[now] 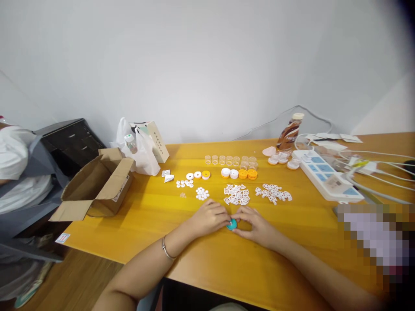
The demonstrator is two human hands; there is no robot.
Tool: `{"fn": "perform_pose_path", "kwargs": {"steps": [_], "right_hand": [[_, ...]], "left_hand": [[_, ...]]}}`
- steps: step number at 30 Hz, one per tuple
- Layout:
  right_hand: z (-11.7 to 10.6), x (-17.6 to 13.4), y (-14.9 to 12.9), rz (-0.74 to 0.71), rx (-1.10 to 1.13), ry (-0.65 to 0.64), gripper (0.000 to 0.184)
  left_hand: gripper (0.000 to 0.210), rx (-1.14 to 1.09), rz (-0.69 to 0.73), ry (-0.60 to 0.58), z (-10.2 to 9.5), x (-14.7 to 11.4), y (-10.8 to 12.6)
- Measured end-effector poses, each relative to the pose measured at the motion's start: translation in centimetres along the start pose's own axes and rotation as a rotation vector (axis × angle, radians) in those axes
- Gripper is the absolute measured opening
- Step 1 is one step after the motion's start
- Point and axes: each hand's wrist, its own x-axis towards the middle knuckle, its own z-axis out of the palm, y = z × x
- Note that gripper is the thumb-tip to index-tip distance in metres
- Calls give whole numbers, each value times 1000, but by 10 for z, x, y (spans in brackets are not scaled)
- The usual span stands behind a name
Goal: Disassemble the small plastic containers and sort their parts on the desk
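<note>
A small turquoise round piece [232,225] is between my hands, low over the table's front part. My left hand [211,217] is closed, its fingertips on the piece's left side and partly covering it. With thumb and index finger curved around the right side, my right hand [254,226] grips the same piece. Just beyond my hands lie a pile of white openwork plastic parts [236,194] and a cluster of small white round pieces [202,193]. Another group of white openwork parts [273,193] is farther right.
Behind stand clear plastic cups [222,160], white discs [225,172] and orange discs [243,174]. An open cardboard box [110,203] and plastic bag [147,157] are left. A bottle [289,134], power strip [327,177] and cables are right. A person [14,160] sits far left.
</note>
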Motion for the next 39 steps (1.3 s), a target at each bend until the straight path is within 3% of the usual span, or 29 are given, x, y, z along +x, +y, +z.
{"fn": "perform_pose_path", "kwargs": {"steps": [5, 10, 24, 31, 39], "right_hand": [[0, 0, 0, -5, 0, 15, 19], [0, 0, 1, -20, 9, 21, 20], [0, 0, 2, -22, 8, 24, 20], [-1, 0, -2, -4, -2, 4, 19], [-3, 0, -4, 19, -13, -19, 19]], "left_hand": [[22, 173, 179, 36, -6, 1, 2], [20, 223, 261, 50, -10, 3, 5], [17, 111, 215, 41, 2, 1, -4], [16, -218, -25, -3, 7, 3, -4], [17, -886, -438, 118, 10, 6, -4]]}}
